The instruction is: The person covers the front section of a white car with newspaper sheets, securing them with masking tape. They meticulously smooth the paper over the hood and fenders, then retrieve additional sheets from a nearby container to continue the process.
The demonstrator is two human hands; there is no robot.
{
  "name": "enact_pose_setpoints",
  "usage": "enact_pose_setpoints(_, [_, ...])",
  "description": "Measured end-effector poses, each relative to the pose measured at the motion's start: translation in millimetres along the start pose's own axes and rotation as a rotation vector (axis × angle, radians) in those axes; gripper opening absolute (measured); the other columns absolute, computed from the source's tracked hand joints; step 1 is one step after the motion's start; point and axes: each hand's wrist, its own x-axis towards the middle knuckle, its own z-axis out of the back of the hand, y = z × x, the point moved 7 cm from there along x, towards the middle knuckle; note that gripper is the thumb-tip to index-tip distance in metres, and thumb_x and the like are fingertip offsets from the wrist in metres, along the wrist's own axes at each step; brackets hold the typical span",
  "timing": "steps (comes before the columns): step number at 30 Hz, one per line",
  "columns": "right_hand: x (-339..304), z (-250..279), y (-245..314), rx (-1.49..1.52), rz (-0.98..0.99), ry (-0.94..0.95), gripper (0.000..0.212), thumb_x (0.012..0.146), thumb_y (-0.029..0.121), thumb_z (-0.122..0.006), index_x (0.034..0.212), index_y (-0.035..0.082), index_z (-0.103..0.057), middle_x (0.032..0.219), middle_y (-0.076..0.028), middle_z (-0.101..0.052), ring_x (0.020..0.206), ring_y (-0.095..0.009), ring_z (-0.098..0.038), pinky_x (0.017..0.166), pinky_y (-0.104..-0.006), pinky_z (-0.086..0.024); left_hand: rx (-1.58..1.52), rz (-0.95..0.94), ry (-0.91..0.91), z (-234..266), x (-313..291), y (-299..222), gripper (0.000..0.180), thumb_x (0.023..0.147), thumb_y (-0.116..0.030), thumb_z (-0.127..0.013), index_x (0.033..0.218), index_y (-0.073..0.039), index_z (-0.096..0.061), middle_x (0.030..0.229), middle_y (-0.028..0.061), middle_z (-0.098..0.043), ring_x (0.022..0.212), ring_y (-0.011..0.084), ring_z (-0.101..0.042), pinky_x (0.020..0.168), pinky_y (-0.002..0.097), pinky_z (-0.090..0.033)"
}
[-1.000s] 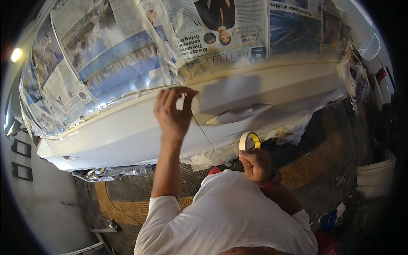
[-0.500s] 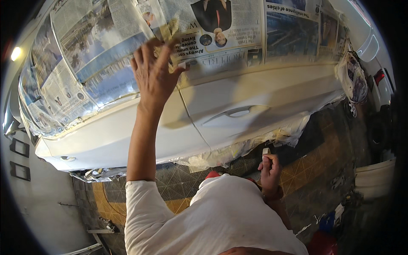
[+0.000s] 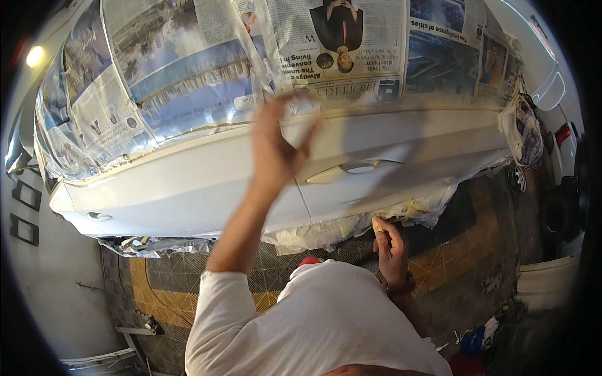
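Observation:
My left hand (image 3: 276, 153) reaches over the pale car body panel (image 3: 169, 166), blurred by motion. Its thumb and fingers are spread, with nothing seen between them. Fingertips overlap the lower edge of the newspaper masking (image 3: 188, 94); whether they touch it I cannot tell. My right hand (image 3: 392, 254) is low by my right side, in front of the car's lower edge. Its fingers pinch a small pale piece (image 3: 377, 225), too small to identify. A door handle (image 3: 360, 168) sits on the panel to the right of my left hand.
Crumpled clear plastic sheeting (image 3: 351, 230) hangs along the car's lower edge. A tiled floor (image 3: 169, 276) in grey and yellow lies below. Two dark frames (image 3: 26, 213) are on the left wall. A plastic-wrapped mirror (image 3: 522, 128) juts out at the right, near a tyre (image 3: 557, 210).
My left hand has moved right and down from the newspaper toward the panel, fingers still spread. My right hand has shifted slightly left with the pale piece. The view has shifted a little.

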Motion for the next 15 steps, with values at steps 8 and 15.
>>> enact_pose_setpoints(8, [15.1,-15.0,64.4,-0.04,0.258,0.207,0.071,0.112,0.015,-0.049,0.171,0.003,-0.012,0.082,-0.009,-0.068,0.077,-0.016,-0.067,0.078,-0.0303,-0.053,-0.536,0.473,0.587,-78.9,-152.1,-39.2,0.02,0.094,-0.023,-0.082,0.105,-0.007,-0.079,0.095,0.0116,-0.077,0.085,0.026,-0.075,0.075,0.0377,-0.056])
enact_pose_setpoints(15, [34.5,-40.8,10.4,0.094,-0.171,0.35,0.031,0.109,0.021,-0.06,0.133,0.002,-0.054,0.075,-0.01,-0.068,0.062,-0.025,-0.067,0.059,-0.0397,-0.053,-0.139,0.247,0.555,-44.1,-126.1,-42.4,0.016,0.081,-0.001,-0.085,0.089,-0.009,-0.075,0.085,0.0048,-0.074,0.074,0.0229,-0.07,0.069,0.0359,-0.055])
